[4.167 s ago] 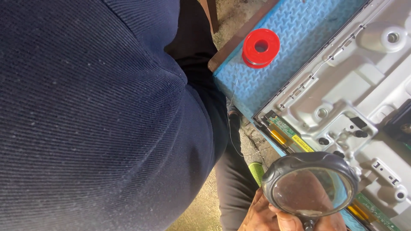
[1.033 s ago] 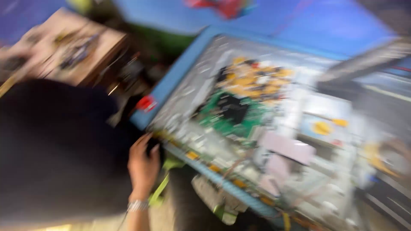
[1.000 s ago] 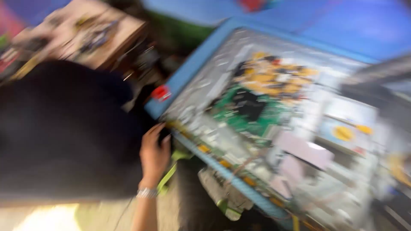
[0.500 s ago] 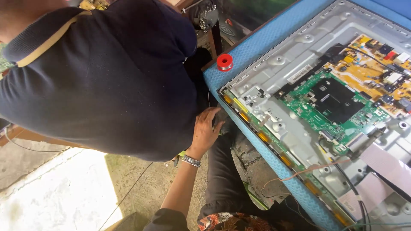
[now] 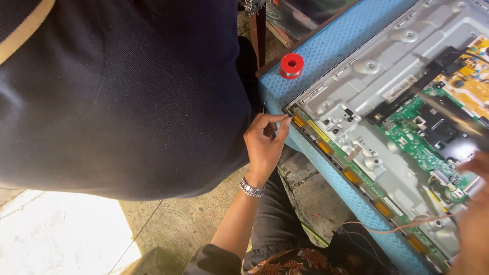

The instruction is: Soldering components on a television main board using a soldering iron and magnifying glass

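While left hand pinches a thin wire at corner of metal panel on blue mat, right hand blurred over green circuit board, grip unclear, red spool nearby

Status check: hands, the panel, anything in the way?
Left hand pinching something thin at the panel corner. Right hand blurred at the right edge, grip unclear. Red spool on blue mat, apart from both hands.
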